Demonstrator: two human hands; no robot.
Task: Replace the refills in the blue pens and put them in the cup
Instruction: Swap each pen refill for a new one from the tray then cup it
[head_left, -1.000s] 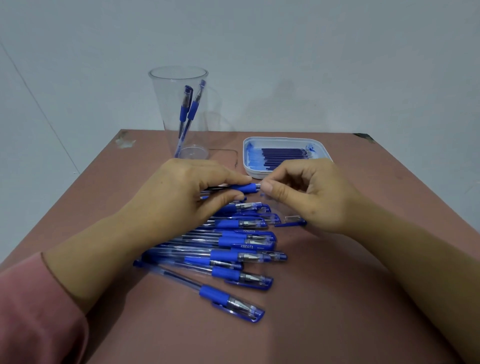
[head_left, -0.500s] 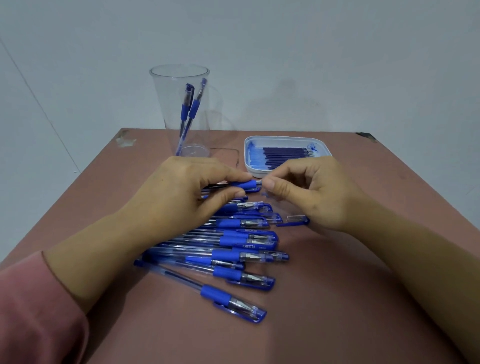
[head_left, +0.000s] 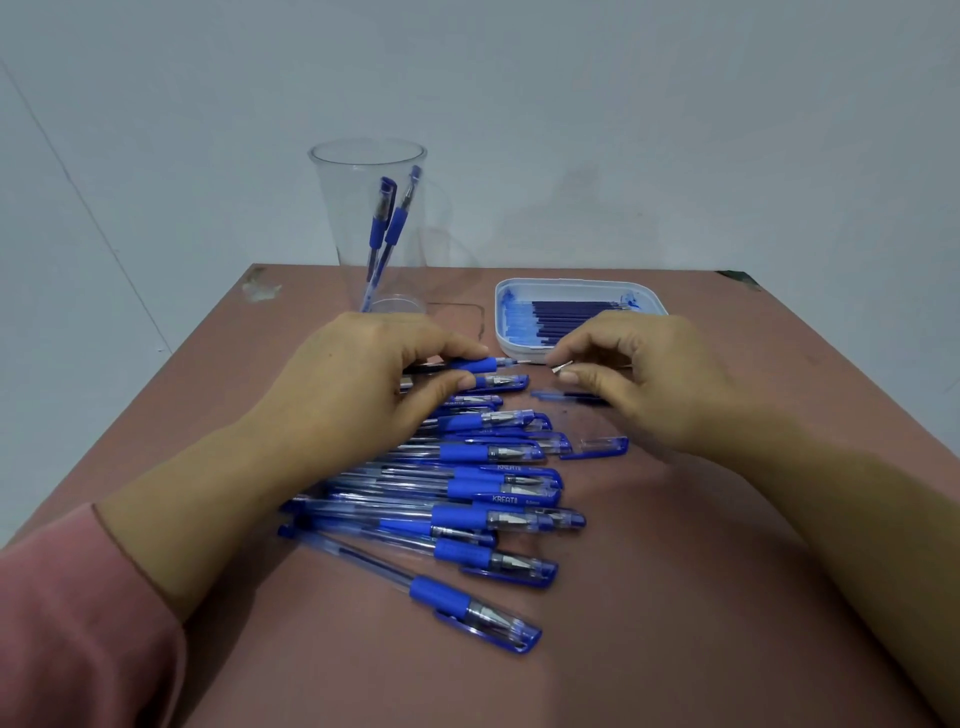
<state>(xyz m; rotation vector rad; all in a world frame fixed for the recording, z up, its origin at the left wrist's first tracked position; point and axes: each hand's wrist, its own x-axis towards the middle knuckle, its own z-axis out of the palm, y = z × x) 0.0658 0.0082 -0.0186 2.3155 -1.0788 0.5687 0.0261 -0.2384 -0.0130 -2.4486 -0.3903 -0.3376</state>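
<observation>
— Hands?
— Left hand (head_left: 363, 384) grips a blue pen (head_left: 470, 365); right hand (head_left: 639, 374) pinches a small metal tip (head_left: 562, 367) just right of it.
— The cup (head_left: 337, 208)?
— Far left on the surface (head_left: 675, 571), two pens (head_left: 387, 228) inside; refills tray (head_left: 571, 283) far right.

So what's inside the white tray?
Dark blue refills lie side by side in the tray, with blue ink smears on its floor. The right hand covers the tray's near right corner, so what lies there cannot be seen.

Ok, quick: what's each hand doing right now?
Left hand: grips a blue pen by its barrel.
Right hand: pinches a small metal tip, apart from the pen.
</observation>
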